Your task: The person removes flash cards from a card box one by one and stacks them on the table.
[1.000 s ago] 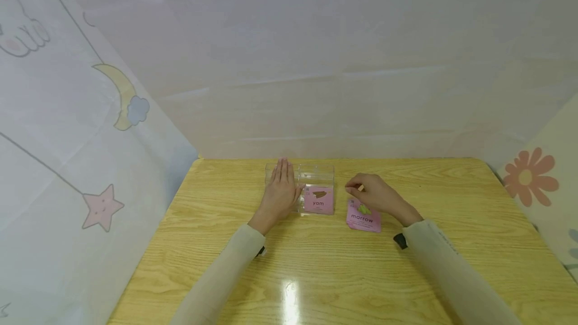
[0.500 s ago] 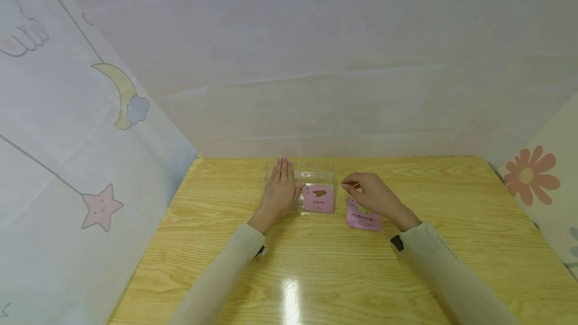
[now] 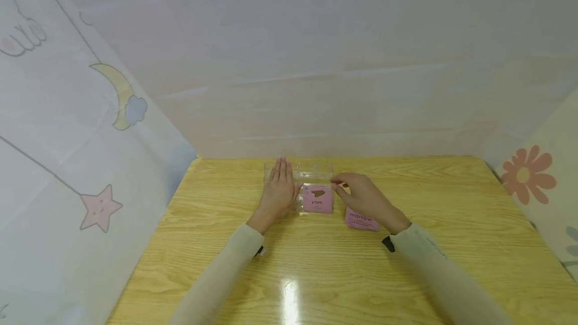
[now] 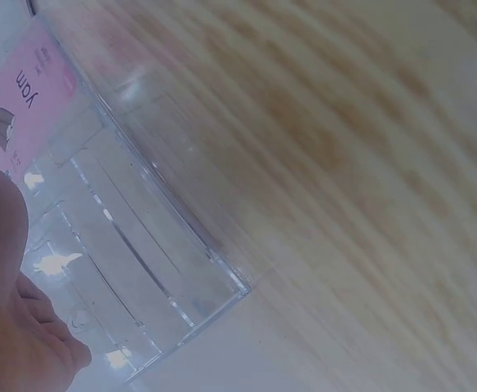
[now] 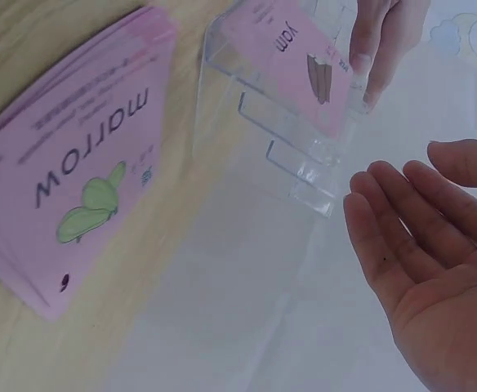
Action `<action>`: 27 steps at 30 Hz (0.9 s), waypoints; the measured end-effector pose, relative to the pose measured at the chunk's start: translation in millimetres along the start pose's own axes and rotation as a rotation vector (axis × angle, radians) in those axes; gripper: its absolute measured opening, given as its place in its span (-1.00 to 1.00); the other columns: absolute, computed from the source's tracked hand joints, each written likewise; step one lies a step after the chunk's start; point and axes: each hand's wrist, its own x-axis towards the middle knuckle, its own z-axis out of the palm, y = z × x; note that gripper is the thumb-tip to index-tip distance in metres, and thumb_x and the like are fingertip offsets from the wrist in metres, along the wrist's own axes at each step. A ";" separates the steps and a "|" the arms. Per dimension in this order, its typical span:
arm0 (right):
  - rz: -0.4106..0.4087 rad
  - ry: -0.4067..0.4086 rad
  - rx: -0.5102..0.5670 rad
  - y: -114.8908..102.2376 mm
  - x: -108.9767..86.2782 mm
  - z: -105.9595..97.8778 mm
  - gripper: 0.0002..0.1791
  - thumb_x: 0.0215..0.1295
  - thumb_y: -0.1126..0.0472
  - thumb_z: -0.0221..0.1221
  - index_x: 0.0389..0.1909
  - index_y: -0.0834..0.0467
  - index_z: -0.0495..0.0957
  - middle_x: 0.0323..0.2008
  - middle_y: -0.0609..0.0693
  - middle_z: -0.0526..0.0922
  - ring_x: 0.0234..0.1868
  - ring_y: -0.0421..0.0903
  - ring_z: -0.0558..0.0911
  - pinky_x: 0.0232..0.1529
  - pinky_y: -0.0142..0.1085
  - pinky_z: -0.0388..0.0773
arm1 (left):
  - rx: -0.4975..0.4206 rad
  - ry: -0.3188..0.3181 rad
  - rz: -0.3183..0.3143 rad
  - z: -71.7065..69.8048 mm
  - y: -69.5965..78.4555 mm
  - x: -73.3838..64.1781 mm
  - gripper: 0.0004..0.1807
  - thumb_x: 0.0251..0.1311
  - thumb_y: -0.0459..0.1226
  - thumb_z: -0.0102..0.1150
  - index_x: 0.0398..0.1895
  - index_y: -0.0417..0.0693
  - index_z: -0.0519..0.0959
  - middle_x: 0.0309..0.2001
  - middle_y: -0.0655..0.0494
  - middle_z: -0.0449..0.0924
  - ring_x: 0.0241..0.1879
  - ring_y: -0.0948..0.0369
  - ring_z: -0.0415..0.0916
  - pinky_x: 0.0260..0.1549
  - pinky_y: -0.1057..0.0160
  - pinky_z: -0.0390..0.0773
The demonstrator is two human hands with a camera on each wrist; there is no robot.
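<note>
A clear plastic card holder (image 3: 315, 168) stands near the table's back edge. My left hand (image 3: 278, 192) rests on its left side with the fingers extended forward. One pink card marked "yam" (image 3: 317, 205) leans in the holder's right part, also visible in the right wrist view as the yam card (image 5: 291, 61). Just right of the holder hovers my right hand (image 3: 361, 195), fingers loosely bent. The right wrist view shows its palm (image 5: 451, 327) with nothing held. Partly below that hand lies a stack of pink cards (image 3: 361, 220), topped by one marked "marrow".
The wooden table (image 3: 343, 275) carries the holder and the card stack. Behind it hangs a pale sheet (image 3: 289, 64). A sheet printed with a moon and star (image 3: 101, 207) stands at the left, and one with a flower (image 3: 524, 174) at the right.
My right hand has shifted left from over the marrow stack toward the holder's right edge. The left hand, the yam card and the stack stay where they were.
</note>
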 end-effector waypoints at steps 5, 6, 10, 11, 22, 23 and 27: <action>-0.046 -0.005 -0.040 -6.4 4.0 4.3 -0.67 0.50 0.27 0.24 0.18 0.32 0.65 0.12 0.23 0.77 0.03 0.14 0.78 0.08 0.06 0.75 | -0.002 0.011 -0.001 1.1 0.9 1.0 -0.16 0.68 0.09 -0.30 0.62 -0.48 0.02 0.64 -0.44 -0.02 0.68 -0.21 -0.03 0.65 -0.08 0.14; -0.057 -0.005 -0.050 -7.2 4.7 5.5 -0.66 0.49 0.28 0.25 0.19 0.33 0.64 0.12 0.23 0.76 0.03 0.14 0.78 0.08 0.06 0.76 | -0.007 0.011 -0.002 1.2 1.2 1.3 -0.16 0.68 0.09 -0.29 0.62 -0.48 0.02 0.64 -0.43 -0.03 0.68 -0.21 -0.03 0.65 -0.08 0.14; -0.085 0.003 -0.072 -9.0 6.5 11.1 -0.63 0.46 0.29 0.28 0.21 0.34 0.62 0.13 0.23 0.76 0.06 0.13 0.77 0.09 0.04 0.76 | -0.015 0.006 -0.008 1.3 2.1 2.3 -0.16 0.69 0.08 -0.30 0.63 -0.47 0.00 0.65 -0.42 -0.04 0.69 -0.21 -0.03 0.66 -0.08 0.12; -0.093 0.004 -0.075 -9.2 6.7 12.5 -0.62 0.46 0.28 0.27 0.22 0.34 0.61 0.14 0.23 0.75 0.08 0.14 0.77 0.11 0.04 0.75 | -0.014 0.001 -0.009 1.2 2.2 2.3 -0.16 0.69 0.09 -0.31 0.63 -0.47 -0.01 0.65 -0.42 -0.05 0.69 -0.21 -0.04 0.66 -0.07 0.11; -0.172 -0.020 -0.134 -13.6 8.4 24.4 -0.51 0.47 0.25 0.28 0.33 0.35 0.52 0.20 0.26 0.71 0.23 0.17 0.70 0.22 0.05 0.71 | 0.024 0.002 -0.006 -0.5 2.8 1.4 -0.16 0.69 0.10 -0.39 0.62 -0.48 0.01 0.64 -0.43 -0.01 0.68 -0.21 0.01 0.65 -0.07 0.14; -0.187 -0.018 -0.157 -13.7 8.7 25.8 -0.51 0.47 0.24 0.28 0.33 0.34 0.52 0.18 0.25 0.71 0.21 0.15 0.71 0.20 0.03 0.72 | 0.030 0.007 -0.005 -0.5 2.9 1.3 -0.17 0.69 0.10 -0.39 0.62 -0.48 0.02 0.64 -0.43 0.02 0.67 -0.21 0.02 0.65 -0.07 0.16; -0.254 0.003 -0.246 -15.7 10.7 30.4 -0.51 0.44 0.25 0.30 0.32 0.33 0.52 0.11 0.21 0.75 0.11 0.08 0.76 0.11 -0.03 0.77 | 0.029 0.019 -0.005 -0.2 2.9 1.1 -0.18 0.70 0.08 -0.36 0.61 -0.49 0.03 0.63 -0.43 0.08 0.67 -0.21 0.03 0.64 -0.07 0.20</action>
